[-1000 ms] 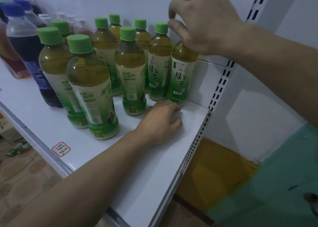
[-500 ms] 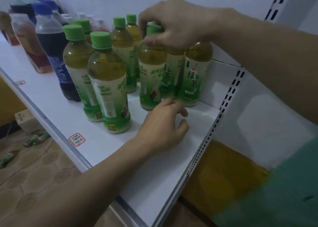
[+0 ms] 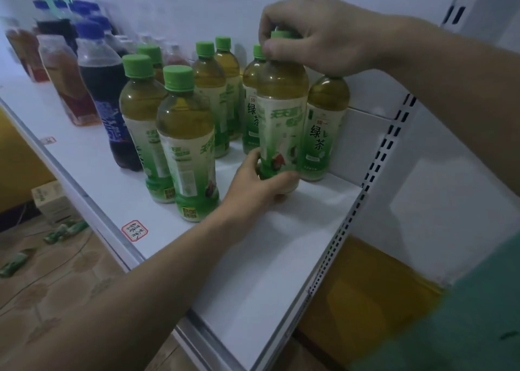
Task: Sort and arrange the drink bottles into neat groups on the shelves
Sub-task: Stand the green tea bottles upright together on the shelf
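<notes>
Several green tea bottles with green caps stand grouped on the white shelf [image 3: 281,252]. One green tea bottle [image 3: 281,111] stands upright in front of the right-hand ones. My right hand [image 3: 315,33] grips its green cap from above. My left hand [image 3: 259,182] wraps around its base at the shelf surface. Another green tea bottle [image 3: 323,128] stands just behind it to the right, next to the shelf's side panel. Two more [image 3: 185,145] stand nearer the shelf's front edge.
Dark cola bottles with blue caps [image 3: 104,89] and reddish tea bottles [image 3: 64,83] fill the shelf's left part. A red-bordered label sticker [image 3: 135,230] sits near the front edge. The perforated upright [image 3: 374,168] bounds the shelf on the right. A carton [image 3: 50,201] and packets lie on the floor.
My right hand went from the far-right bottle's cap to another bottle's cap and brought it forward and right. My left hand rose from the shelf and closed around that bottle's base.
</notes>
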A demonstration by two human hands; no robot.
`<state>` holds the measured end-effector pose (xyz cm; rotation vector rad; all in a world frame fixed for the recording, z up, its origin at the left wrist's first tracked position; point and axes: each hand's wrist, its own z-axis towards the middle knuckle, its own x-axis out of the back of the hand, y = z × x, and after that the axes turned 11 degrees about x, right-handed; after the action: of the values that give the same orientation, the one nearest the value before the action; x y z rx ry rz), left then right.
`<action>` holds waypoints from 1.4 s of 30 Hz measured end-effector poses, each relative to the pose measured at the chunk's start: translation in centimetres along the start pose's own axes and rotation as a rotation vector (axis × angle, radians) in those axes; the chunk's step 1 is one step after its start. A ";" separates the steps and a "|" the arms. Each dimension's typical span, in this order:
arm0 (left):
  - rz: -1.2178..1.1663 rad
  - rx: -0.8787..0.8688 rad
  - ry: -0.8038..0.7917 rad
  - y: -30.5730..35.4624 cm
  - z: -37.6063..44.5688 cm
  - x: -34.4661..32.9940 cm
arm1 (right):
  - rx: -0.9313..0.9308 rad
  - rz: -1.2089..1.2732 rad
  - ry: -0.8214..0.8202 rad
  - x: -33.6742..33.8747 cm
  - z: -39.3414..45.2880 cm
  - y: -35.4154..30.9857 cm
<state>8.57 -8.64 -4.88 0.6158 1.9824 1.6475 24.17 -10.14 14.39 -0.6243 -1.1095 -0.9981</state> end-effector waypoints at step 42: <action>0.868 -0.103 0.168 -0.5 0.4 -0.9 | -0.105 -0.017 0.000 0.9 -2.7 -2.9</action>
<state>9.45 -8.98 -5.31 1.4813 1.8236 2.3231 22.85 -13.94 14.15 -0.7009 -1.0691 -1.0761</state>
